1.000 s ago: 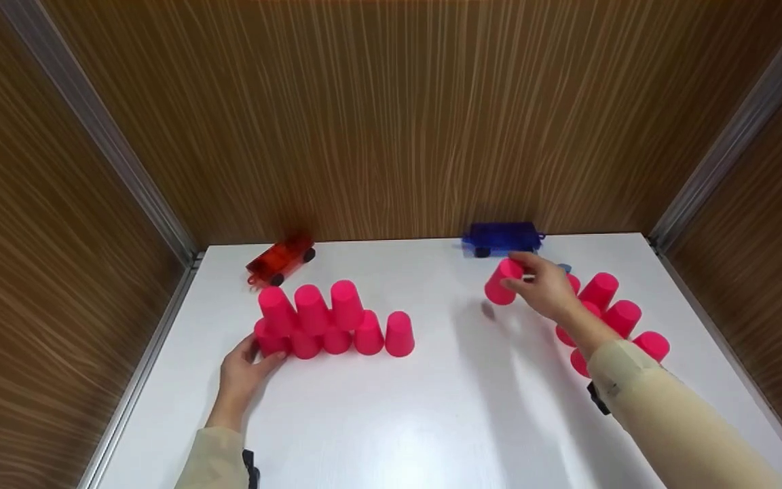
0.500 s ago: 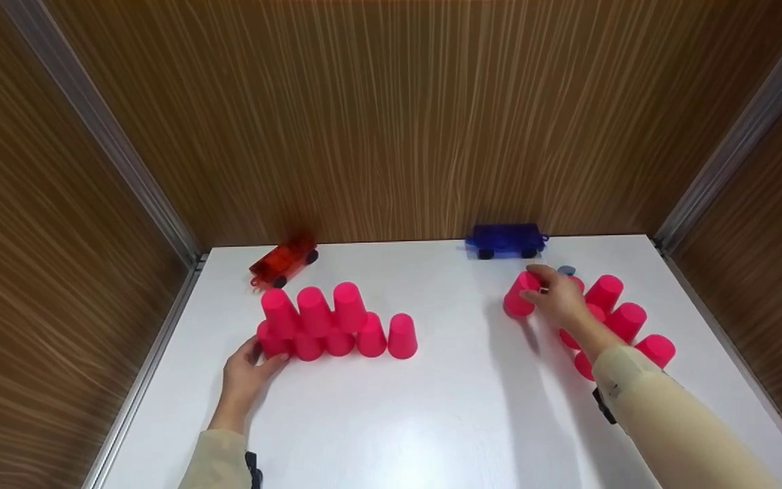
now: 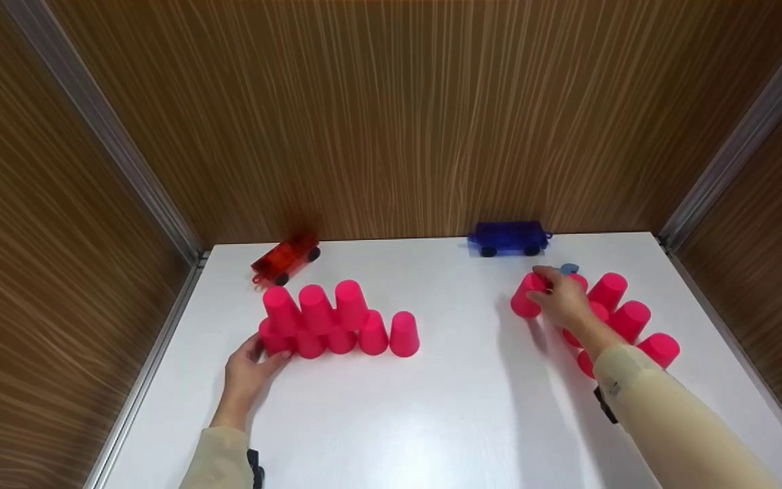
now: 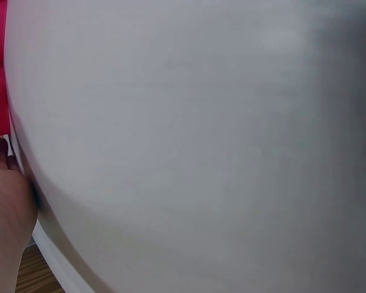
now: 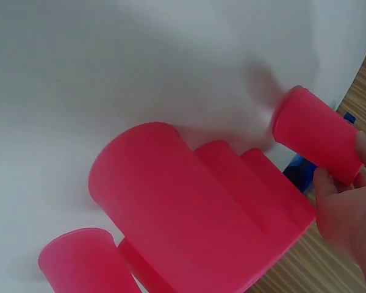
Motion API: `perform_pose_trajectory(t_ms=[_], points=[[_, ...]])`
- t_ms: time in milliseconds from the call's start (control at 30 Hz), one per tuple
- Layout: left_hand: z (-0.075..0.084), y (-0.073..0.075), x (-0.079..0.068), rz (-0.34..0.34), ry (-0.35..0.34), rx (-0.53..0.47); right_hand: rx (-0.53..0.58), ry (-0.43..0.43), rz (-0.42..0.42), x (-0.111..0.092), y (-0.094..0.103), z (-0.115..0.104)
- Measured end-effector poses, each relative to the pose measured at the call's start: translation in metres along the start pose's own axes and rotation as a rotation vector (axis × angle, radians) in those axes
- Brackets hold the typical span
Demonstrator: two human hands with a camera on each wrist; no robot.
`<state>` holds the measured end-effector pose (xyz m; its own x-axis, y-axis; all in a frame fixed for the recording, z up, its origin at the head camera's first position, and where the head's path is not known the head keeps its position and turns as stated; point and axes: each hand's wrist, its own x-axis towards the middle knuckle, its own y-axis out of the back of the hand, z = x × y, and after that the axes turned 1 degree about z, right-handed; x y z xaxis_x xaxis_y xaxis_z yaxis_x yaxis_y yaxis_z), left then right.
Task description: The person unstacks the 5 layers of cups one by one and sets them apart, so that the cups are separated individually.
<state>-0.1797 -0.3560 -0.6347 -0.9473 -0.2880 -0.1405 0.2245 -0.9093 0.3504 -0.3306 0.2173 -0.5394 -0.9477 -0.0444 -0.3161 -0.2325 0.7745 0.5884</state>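
Observation:
In the head view my left hand holds the leftmost pink cup of a lower row, thumb in front and fingers reaching behind. Several upside-down cups make up that row, and three more cups stand across its left part. The row's rightmost cup has nothing on it. My right hand pinches another upside-down pink cup near its narrow end. The right wrist view shows this held cup tilted, its shadow on the white table beside it. My right forearm partly hides a group of pink cups.
A red toy car is at the back left of the white table. A blue toy car stands by the back wall, with a small blue-grey piece near it. Wood-patterned walls enclose the back and sides.
My right hand has moved right and slightly toward me with its cup, closer to the right-hand group. My left hand stays at the row's left end, and the stacked cups have not moved.

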Motion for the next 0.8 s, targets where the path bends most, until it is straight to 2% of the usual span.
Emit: perform_pose_trajectory(t_ms=[267, 633, 800], points=[[0.0014, 0.0003, -0.0021, -0.003, 0.008, 0.007, -0.029, -0.019, -0.007, 0.0036, 0.0008, 0.0031], [0.0018, -0.0012, -0.0019, 0.002, -0.032, -0.042, -0.064, 0.016, 0.0, 0.005, 0.0037, 0.0085], [-0.0011, -0.0007, -0.0013, 0.0, -0.019, -0.031, -0.057, 0.012, -0.016, 0.0058, 0.0035, 0.0102]])
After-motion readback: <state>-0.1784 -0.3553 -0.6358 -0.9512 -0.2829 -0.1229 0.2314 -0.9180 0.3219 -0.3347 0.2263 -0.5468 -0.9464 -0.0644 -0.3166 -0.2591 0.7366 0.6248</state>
